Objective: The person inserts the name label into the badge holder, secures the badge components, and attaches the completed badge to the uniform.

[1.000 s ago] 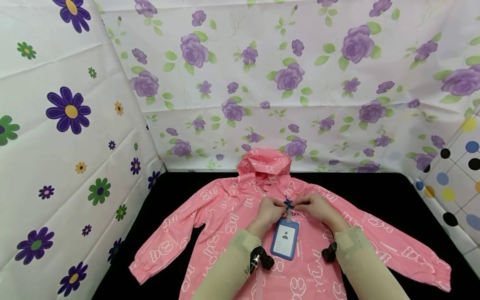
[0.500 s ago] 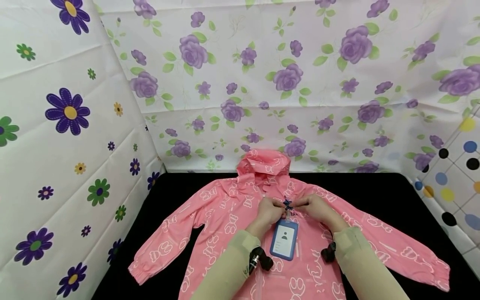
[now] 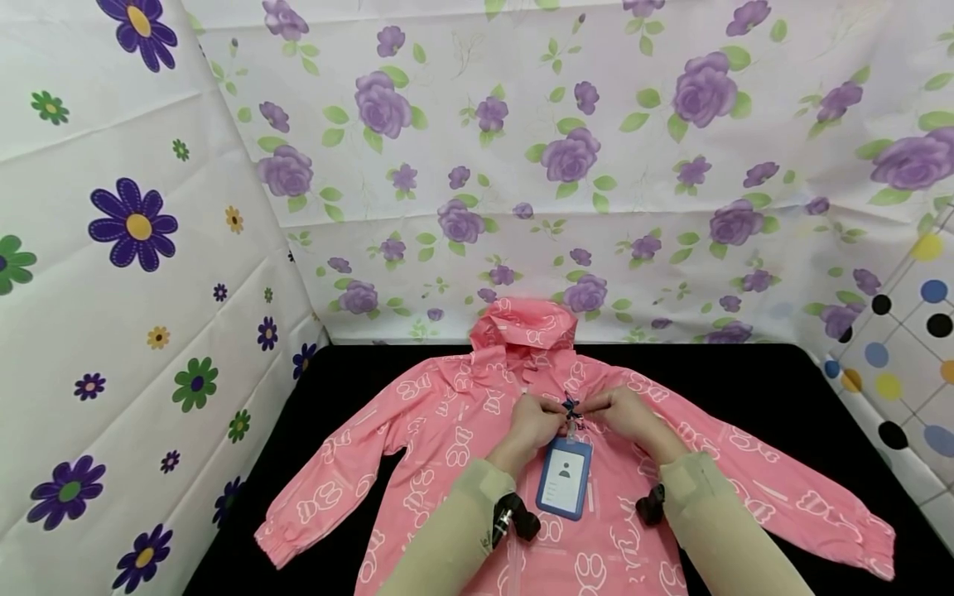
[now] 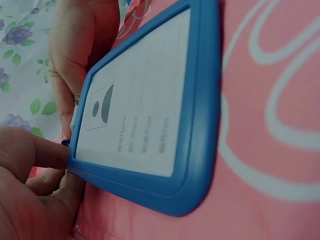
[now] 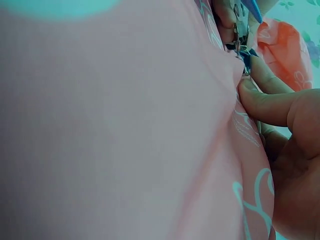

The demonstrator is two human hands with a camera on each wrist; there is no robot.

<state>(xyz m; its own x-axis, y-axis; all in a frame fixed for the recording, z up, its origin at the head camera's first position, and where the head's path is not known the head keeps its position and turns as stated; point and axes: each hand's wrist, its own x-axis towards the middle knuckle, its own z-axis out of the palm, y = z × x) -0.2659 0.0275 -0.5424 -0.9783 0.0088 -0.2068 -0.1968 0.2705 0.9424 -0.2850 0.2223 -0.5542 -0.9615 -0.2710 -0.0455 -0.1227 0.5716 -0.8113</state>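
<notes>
A pink jacket with white line drawings lies face up. On its chest rests a blue badge holder with a white card, its metal clip at the top edge. My left hand pinches the clip end, just above the holder. From the other side my right hand pinches a small dark blue piece with metal parts, close against the jacket cloth. Both sets of fingertips nearly meet there. The fingers hide how the piece and the cloth join.
The jacket lies on a black table, sleeves spread to both sides and hood toward the back. A floral cloth wall stands behind, with another patterned wall at left. Dark wrist devices sit at my sleeve cuffs.
Both hands stay at the same spot on the chest. The right fingers have shifted slightly left, and the dark blue piece looks slightly turned.
</notes>
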